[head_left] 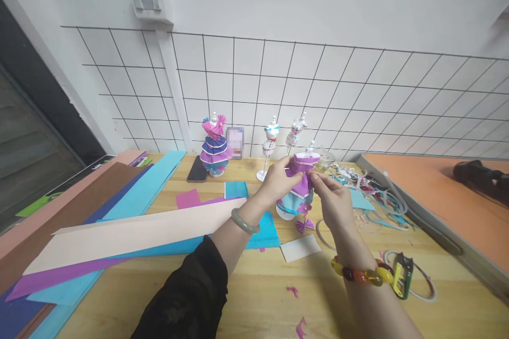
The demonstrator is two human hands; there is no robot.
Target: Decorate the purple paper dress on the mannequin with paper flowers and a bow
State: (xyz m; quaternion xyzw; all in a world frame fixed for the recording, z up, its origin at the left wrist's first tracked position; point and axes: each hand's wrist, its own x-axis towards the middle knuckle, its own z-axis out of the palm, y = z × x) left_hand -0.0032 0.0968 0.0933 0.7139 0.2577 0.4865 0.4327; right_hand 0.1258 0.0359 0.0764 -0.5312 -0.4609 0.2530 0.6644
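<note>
In the head view a small doll mannequin point(311, 146) wears a paper dress point(302, 189), with a purple top and a turquoise skirt dotted with pink flowers. My left hand point(280, 177) grips the purple bodice from the left, thumb across its front. From the right, my right hand point(329, 190) pinches the bodice's edge at the waist. My fingers cover part of the waist. Just below the skirt, a purple paper bow point(305, 225) lies on the table, and a white paper piece point(300, 249) is close by.
Long paper strips point(131, 228) cover the left side. Behind stand a finished-looking dressed mannequin point(214, 151), two white mannequins point(271, 140), and a phone point(198, 169). Scraps and ribbons point(377, 193) clutter the right, near a yellow-green tape dispenser point(403, 275) and an orange tray point(437, 180).
</note>
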